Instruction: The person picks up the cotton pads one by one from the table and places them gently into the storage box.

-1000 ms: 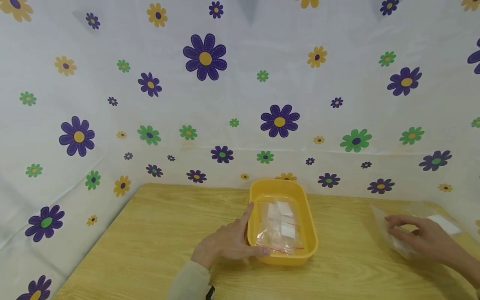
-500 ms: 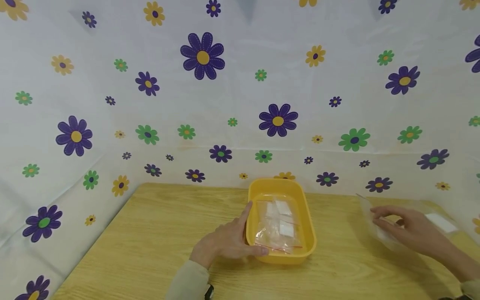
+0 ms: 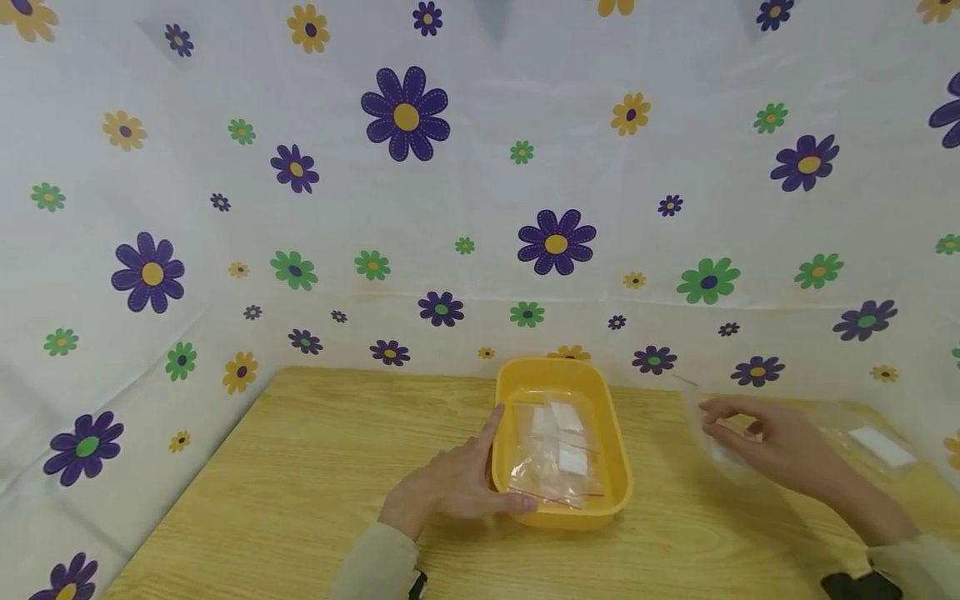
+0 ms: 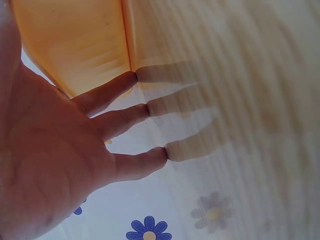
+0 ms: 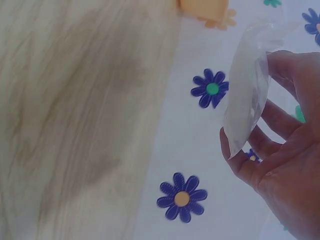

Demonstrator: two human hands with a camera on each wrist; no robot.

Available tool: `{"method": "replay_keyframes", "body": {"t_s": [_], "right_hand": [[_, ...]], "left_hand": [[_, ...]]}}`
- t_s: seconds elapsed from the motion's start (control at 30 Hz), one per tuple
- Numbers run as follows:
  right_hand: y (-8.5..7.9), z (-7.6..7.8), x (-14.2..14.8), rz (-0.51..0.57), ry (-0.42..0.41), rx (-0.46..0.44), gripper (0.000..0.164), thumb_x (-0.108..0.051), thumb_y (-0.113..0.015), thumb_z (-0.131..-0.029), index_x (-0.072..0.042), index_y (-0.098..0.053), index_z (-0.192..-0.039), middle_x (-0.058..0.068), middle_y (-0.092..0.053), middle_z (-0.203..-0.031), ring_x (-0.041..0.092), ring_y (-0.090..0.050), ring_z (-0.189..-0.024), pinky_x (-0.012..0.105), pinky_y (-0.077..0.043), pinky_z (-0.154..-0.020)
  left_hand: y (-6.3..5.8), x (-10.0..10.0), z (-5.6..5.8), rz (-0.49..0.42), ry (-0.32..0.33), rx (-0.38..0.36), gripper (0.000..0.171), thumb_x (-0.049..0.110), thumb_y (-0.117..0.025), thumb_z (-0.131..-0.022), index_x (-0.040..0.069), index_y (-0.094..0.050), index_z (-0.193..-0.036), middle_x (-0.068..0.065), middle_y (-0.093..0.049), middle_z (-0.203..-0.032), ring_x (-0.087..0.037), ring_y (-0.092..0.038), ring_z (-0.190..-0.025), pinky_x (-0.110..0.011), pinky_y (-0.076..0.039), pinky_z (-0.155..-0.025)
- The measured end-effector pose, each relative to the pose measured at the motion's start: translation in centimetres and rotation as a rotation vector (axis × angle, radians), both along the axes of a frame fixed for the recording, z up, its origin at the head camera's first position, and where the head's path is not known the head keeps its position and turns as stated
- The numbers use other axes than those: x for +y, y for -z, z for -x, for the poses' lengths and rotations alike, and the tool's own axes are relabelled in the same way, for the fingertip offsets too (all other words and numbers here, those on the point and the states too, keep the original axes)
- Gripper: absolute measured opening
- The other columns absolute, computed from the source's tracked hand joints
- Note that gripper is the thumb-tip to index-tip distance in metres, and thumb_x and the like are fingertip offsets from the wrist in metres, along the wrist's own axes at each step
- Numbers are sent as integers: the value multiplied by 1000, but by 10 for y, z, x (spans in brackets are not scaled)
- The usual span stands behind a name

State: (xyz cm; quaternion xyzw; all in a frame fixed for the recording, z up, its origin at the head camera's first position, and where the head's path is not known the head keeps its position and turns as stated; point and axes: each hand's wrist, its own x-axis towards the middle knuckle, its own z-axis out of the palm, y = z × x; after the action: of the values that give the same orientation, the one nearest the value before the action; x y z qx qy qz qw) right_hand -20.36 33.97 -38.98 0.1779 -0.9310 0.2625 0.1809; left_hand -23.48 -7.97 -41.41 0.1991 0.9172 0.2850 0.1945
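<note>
We have a clear plastic bag (image 5: pixel 245 90) with something white in it, up in the right hand (image 3: pixel 780 442), right of the yellow bin and apart from it. Right hand: gripping, thumb and fingers pinching the bag. In the right wrist view we see one fingertip at the bag's lower end; the bag is a bit blurred in the head view. Left hand (image 3: pixel 453 483): not closed, fingers spread and fairly straight, lying along the left side of the yellow bin (image 3: pixel 570 519), thumb over its near left corner; in the left wrist view we get three fingertips touching the tabletop. Inside the bin we see more clear bags (image 3: pixel 551 446) overlapping, with white pieces and red strips; exact count we can't tell. Another clear bag (image 3: pixel 885 446) with a white piece lies on the wood-grain table (image 3: pixel 330 467), beyond the right hand. Light sleeves (image 3: pixel 378 562) on both arms. Behind, we note a white flower-print cloth (image 3: pixel 450 192).
</note>
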Motion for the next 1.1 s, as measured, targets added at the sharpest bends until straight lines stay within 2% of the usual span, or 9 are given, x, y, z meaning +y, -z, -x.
{"method": "replay_keyframes", "body": {"t_s": [0.13, 0.2, 0.47, 0.7, 0.83, 0.93, 1.1], "right_hand": [[-7, 0, -15, 5, -4, -6, 18, -13, -76, -92, -30, -75, -97, 7, -77, -117, -18, -56, -97, 20, -52, -66], [-10, 0, -22, 1, -1, -3, 16, -14, -76, -93, -29, -75, -97, 9, -77, -116, -17, -56, -96, 20, -53, -67], [-18, 5, -45, -9, 7, 4, 11, -17, -76, -93, -28, -75, -96, 5, -78, -114, -14, -57, -96, 20, -54, -69], [-23, 10, -64, -47, -27, 44, 14, -14, -77, -92, -26, -76, -96, 2, -78, -112, 7, -67, -97, 22, -55, -70], [-27, 12, -75, -41, -50, 32, 15, -12, -76, -92, -26, -75, -96, 3, -78, -113, 21, -71, -98, 25, -56, -72], [-30, 13, -83, -32, -66, 0, 14, -12, -74, -93, -25, -75, -97, 4, -78, -115, 26, -71, -102, 30, -57, -75], [-31, 15, -96, -11, -100, -21, 14, -11, -74, -93, -25, -74, -95, 5, -77, -117, 28, -71, -103, 35, -58, -77]], "left_hand": [[0, 0, -1, 1, -1, -6, 131, 79, -73, -74, 34, 11, -164, -9, -32, -168, -38, -52, -140, -59, -42, -116], [0, 0, -2, 1, -3, -12, 131, 78, -73, -74, 34, 11, -164, -9, -32, -168, -38, -51, -140, -60, -42, -116], [1, 1, -1, 4, 2, -7, 131, 78, -73, -75, 34, 11, -164, -8, -33, -168, -36, -54, -137, -59, -43, -115], [0, 2, -1, 5, 6, -15, 131, 80, -72, -74, 35, 12, -164, -8, -31, -169, -37, -52, -140, -58, -43, -116], [0, 2, 0, 8, 4, -13, 131, 79, -72, -74, 36, 12, -164, -8, -31, -169, -36, -52, -140, -58, -43, -116], [-1, 2, 0, 9, 4, -13, 130, 79, -72, -74, 36, 12, -164, -8, -31, -169, -36, -52, -140, -58, -42, -116], [-1, 1, 0, 7, 5, -8, 130, 78, -73, -75, 36, 12, -164, -8, -32, -169, -35, -55, -136, -58, -43, -116]]}}
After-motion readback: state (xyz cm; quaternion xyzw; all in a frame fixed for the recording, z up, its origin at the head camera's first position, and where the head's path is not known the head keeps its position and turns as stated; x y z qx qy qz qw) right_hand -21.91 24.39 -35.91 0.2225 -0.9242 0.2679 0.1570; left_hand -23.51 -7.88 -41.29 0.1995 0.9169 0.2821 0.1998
